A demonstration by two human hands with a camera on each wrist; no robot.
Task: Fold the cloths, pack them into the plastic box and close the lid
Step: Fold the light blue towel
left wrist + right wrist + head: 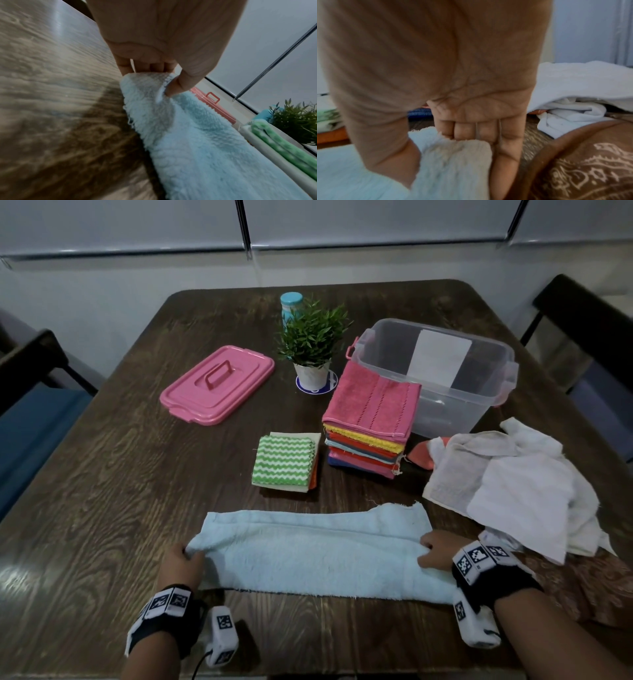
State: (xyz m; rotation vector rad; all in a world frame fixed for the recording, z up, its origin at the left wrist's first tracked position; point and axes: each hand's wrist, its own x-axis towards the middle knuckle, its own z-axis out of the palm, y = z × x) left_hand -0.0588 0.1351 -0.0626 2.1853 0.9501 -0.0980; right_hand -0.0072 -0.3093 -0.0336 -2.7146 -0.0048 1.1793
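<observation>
Spreading across the whole view, the dark wood-grain surface carries everything. On its near edge lies the light blue cloth, folded into a long band running left to right. To the right sits a loose heap of white cloths, with a brown patterned fabric just in front of it. Farther back on the right stands the clear plastic box, open and upright, and leaning against its front wall is a tall stack of folded cloths topped by a pink one. The pink lid lies flat, well apart from the box on the left. Between lid and box stands a small potted plant with a teal-capped bottle behind it. Just left of the tall stack is a smaller folded pile, the green zigzag cloth on top. The left hand pinches the blue cloth's left end between thumb and fingers; the right hand pinches the right end the same way.
</observation>
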